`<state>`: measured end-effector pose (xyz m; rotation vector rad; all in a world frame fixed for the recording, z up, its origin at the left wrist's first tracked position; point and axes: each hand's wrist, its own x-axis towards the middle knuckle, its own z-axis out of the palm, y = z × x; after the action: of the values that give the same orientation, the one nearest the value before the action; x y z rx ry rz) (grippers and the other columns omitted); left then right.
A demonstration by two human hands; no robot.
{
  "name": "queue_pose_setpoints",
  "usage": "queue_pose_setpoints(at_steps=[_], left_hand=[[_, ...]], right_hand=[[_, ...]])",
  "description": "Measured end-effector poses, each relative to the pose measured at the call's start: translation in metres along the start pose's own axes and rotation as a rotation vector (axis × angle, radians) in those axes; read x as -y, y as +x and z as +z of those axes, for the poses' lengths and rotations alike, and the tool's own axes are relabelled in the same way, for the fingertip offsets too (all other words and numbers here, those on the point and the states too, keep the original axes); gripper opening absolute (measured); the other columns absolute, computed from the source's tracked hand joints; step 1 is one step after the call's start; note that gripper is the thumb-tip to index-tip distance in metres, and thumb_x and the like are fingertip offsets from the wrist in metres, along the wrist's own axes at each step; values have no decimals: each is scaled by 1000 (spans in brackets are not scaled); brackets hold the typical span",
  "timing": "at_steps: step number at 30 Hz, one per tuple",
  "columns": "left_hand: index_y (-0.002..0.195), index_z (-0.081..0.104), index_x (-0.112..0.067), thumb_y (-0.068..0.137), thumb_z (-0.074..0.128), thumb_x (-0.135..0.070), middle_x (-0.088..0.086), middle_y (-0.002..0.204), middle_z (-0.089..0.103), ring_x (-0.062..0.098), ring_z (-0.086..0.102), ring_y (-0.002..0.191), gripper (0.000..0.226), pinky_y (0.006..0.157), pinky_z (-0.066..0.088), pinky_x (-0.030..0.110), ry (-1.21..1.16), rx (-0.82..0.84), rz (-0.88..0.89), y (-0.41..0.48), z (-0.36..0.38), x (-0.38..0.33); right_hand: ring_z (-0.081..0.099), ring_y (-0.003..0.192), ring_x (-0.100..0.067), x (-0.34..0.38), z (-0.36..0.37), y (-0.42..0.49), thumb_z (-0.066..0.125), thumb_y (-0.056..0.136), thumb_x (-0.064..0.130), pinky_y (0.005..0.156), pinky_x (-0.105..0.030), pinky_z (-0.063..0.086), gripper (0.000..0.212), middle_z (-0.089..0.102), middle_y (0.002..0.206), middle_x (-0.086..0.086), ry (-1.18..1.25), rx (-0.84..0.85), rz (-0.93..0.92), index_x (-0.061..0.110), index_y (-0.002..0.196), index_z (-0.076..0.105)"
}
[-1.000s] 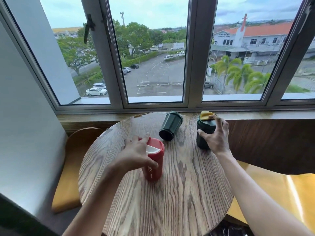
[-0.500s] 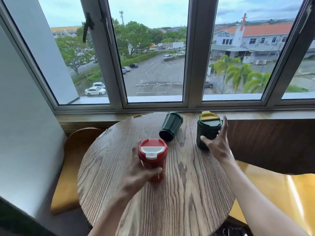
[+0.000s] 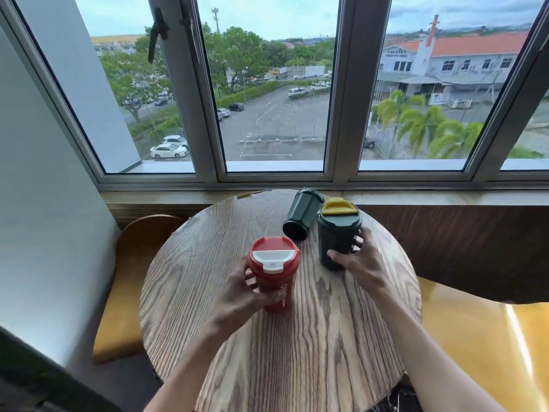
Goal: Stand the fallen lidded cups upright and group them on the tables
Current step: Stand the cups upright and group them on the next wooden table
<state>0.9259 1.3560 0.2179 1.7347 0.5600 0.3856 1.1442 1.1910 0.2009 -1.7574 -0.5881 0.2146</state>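
Note:
A red cup with a white lid flap [image 3: 274, 267] stands upright near the middle of the round wooden table [image 3: 297, 352]. My left hand [image 3: 246, 295] wraps around its lower body. To the right, a dark green cup with a yellow lid flap [image 3: 337, 233] stands upright, and my right hand [image 3: 361, 263] grips its lower part from the right. Just behind and left of it, a second dark green cup [image 3: 301, 214] lies on its side, its base end pointing toward me.
The table stands against a wooden window ledge [image 3: 416, 199] under a wide window. A wooden chair seat [image 3: 130, 292] is at the left and a yellow bench seat [image 3: 490, 346] at the right. A grey wall closes the left side.
The red cup went from tilted to upright under my left hand. My right hand closed on the yellow-lidded green cup and slid it left and nearer, close to the lying green cup.

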Motion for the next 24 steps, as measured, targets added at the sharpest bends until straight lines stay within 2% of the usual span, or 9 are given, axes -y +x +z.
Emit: queue_pose_setpoints(at_steps=[5, 7, 9, 12, 14, 18, 21, 24], left_hand=[[134, 50, -23, 61, 92, -11, 2, 117, 66, 16, 66, 108, 85, 85, 57, 26, 27, 16, 29, 2, -3, 1], [132, 51, -23, 62, 91, -9, 0, 115, 67, 14, 65, 107, 82, 82, 56, 20, 39, 17, 40, 3, -3, 1], [131, 51, -24, 62, 91, -9, 0, 114, 67, 15, 65, 107, 81, 82, 56, 21, 37, 16, 46, 3, -4, 3], [130, 52, -25, 59, 92, -13, 1, 114, 68, 16, 66, 107, 82, 87, 57, 27, 39, 18, 51, 4, -5, 5], [129, 51, -28, 60, 92, -13, 0, 114, 68, 15, 65, 107, 82, 85, 56, 24, 49, 20, 62, 5, -6, 4], [128, 50, -27, 64, 89, -4, 1, 112, 67, 9, 64, 101, 78, 75, 54, 14, 48, 28, 62, 4, -5, 2], [132, 51, -22, 63, 90, -6, 1, 112, 68, 11, 65, 103, 81, 76, 54, 15, 41, 32, 55, 5, -5, 2], [131, 51, -28, 64, 90, -6, 0, 113, 68, 14, 65, 106, 80, 80, 55, 18, 30, 40, 61, 5, -5, 3]], right_hand=[[54, 122, -24, 7, 31, -15, 85, 58, 32, 96, -50, 52, 88, 54, 132, -8, -20, 77, -50, 16, 131, 38], [55, 121, -21, 8, 36, -17, 84, 56, 38, 95, -49, 53, 92, 54, 131, -3, -38, 81, -63, 20, 133, 38], [56, 120, -19, 10, 41, -19, 84, 53, 43, 94, -50, 53, 94, 55, 128, 3, -41, 83, -74, 24, 133, 38], [56, 117, -19, 12, 45, -21, 88, 56, 36, 94, -51, 52, 93, 54, 127, 2, -37, 67, -86, 20, 132, 39], [57, 114, -20, 14, 48, -22, 90, 61, 27, 93, -47, 53, 91, 53, 126, 1, -67, 52, -106, 16, 135, 38], [58, 111, -22, 15, 51, -21, 89, 58, 40, 88, -46, 54, 87, 52, 126, -4, -170, 31, -125, 20, 129, 44], [52, 110, -20, 16, 54, -19, 89, 61, 35, 93, -40, 50, 81, 46, 118, -2, -184, 20, -125, 17, 129, 48], [50, 105, -15, 13, 54, -16, 90, 61, 33, 93, -39, 50, 78, 45, 116, -1, -208, 26, -121, 17, 127, 51]])
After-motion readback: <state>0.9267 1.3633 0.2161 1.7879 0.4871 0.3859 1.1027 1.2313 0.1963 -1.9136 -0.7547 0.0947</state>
